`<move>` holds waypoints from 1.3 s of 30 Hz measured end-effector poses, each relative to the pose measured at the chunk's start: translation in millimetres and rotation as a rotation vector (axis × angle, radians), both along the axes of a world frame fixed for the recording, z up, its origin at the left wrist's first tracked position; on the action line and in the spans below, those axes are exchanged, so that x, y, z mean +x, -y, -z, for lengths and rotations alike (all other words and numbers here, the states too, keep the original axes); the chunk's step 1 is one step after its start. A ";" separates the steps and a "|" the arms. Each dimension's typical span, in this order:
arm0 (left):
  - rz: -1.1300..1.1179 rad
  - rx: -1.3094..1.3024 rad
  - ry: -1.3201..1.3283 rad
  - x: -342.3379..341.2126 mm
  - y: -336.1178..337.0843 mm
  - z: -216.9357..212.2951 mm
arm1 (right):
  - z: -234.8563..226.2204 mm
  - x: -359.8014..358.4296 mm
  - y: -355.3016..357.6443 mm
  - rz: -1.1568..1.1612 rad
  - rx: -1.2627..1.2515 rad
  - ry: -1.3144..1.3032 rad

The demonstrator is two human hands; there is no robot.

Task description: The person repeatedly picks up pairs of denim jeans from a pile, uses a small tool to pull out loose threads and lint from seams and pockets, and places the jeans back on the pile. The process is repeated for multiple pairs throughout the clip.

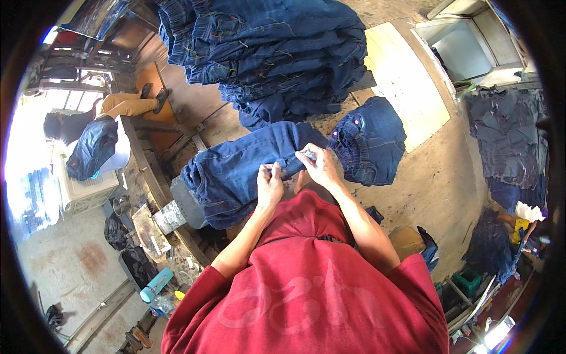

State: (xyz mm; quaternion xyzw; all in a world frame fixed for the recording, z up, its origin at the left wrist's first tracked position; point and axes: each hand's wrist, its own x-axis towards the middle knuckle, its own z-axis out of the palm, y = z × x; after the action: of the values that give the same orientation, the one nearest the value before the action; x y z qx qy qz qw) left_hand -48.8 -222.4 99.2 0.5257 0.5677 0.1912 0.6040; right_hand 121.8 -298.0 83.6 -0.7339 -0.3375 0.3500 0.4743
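A pair of blue denim jeans [247, 156] lies in front of me, drawn over a grey rounded form [187, 203] that sticks out at its left end. At the jeans' near edge, my left hand [270, 187] is closed, thumb and fingers pinching the denim. My right hand [319, 169] pinches the same edge slightly farther right, with a small pale bluish patch showing at its fingertips. Just right of it rests a folded pair of jeans [377, 138] with an elastic waistband. Beyond both rises a large stack of jeans [277, 53].
A pale yellow board [407, 88] covers part of the wooden table [436, 177]. At the left, a person [121, 106] in mustard trousers sits apart. Dark garments [507, 141] are heaped at the right. A turquoise bottle-like object [157, 285] stands lower left.
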 end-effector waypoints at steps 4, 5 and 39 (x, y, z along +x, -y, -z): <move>-0.026 -0.403 0.084 -9.6 -8.2 -8.6 | -0.2 -6.0 2.8 -0.003 -0.005 -0.037; 0.039 -0.379 0.092 -8.0 -12.3 -9.9 | -1.9 -6.6 3.5 0.022 0.021 -0.050; 0.366 0.761 -0.695 -148.3 -52.8 -7.4 | 43.9 -0.2 31.0 0.675 -0.203 -1.039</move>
State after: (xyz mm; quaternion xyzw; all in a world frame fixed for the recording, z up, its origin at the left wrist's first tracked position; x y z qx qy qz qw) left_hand -197.1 -169.6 106.6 0.8296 0.5238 0.0897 0.1712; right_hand 121.6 -329.0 39.8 -0.5754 0.2225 0.5221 0.5889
